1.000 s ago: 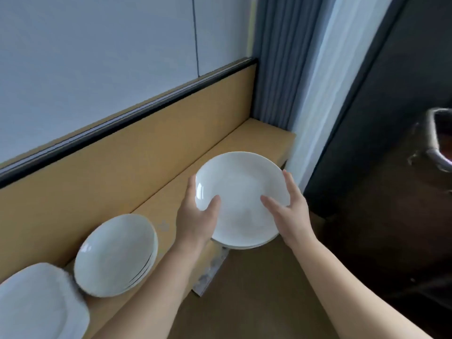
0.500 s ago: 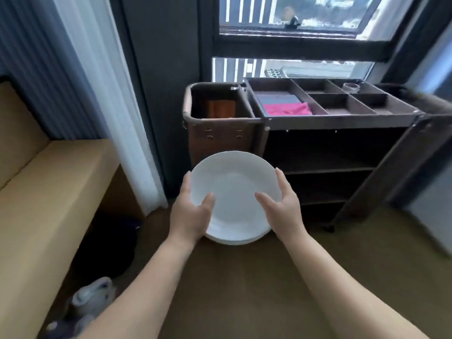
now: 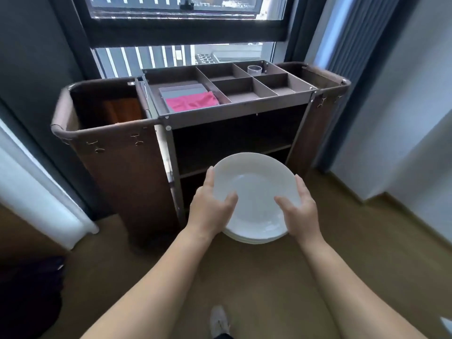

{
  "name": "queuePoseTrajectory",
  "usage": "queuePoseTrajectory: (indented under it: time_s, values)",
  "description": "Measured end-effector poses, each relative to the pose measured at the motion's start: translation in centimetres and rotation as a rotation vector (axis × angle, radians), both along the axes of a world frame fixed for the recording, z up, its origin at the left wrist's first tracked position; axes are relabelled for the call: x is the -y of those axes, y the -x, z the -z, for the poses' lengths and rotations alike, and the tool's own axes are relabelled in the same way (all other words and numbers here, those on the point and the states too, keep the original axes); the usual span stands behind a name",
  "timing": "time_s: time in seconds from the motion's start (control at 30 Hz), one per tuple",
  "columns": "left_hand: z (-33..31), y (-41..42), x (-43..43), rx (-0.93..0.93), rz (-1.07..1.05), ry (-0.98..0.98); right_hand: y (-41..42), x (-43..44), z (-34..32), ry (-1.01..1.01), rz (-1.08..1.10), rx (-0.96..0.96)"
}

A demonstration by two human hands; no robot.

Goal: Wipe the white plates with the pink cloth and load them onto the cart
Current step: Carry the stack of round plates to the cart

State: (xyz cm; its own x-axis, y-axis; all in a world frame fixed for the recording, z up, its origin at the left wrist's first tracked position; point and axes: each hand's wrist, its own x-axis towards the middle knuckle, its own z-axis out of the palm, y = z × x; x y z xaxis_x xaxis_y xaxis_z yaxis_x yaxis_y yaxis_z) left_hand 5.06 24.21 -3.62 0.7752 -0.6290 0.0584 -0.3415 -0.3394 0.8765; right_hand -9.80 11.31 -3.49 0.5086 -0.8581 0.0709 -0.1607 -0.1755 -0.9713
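White plates (image 3: 256, 192); pink cloth (image 3: 192, 101); brown cart (image 3: 232, 110); tan floor (image 3: 367, 241).

Lower plates (image 3: 253, 240), count unclear, under the top plate (image 3: 254, 189)

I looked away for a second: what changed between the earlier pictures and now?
The person turned from the wooden ledge and carried the stack of white plates up to the cart, close before its shelves. Nothing was taken or let go: left hand and right hand still grip the stack's sides. The pink cloth still lies in the cart's top tray.
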Motion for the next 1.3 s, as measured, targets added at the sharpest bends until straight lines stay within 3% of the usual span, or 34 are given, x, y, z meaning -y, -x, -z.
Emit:
queuePoseTrajectory:
  time_s: [0.4, 0.63, 0.87, 1.3]
  values:
    - [3.6, -5.9, 13.4, -0.111, -0.001, -0.047, -6.0, 13.4, 2.9, -0.052, 0.017, -0.101]
    - [5.9, -9.6, 17.1, -0.148, -0.132, -0.103, -12.1, 19.1, 6.3, -0.076, -0.165, -0.149]
    - [9.6, -12.9, 20.8, -0.125, -0.297, -0.065, -18.0, 24.8, 10.6, -0.047, -0.364, -0.136]
    - [18.5, -24.8, 26.2, 0.075, -0.49, -0.021, -31.1, 31.1, 19.2, 0.122, -0.4, 0.035]
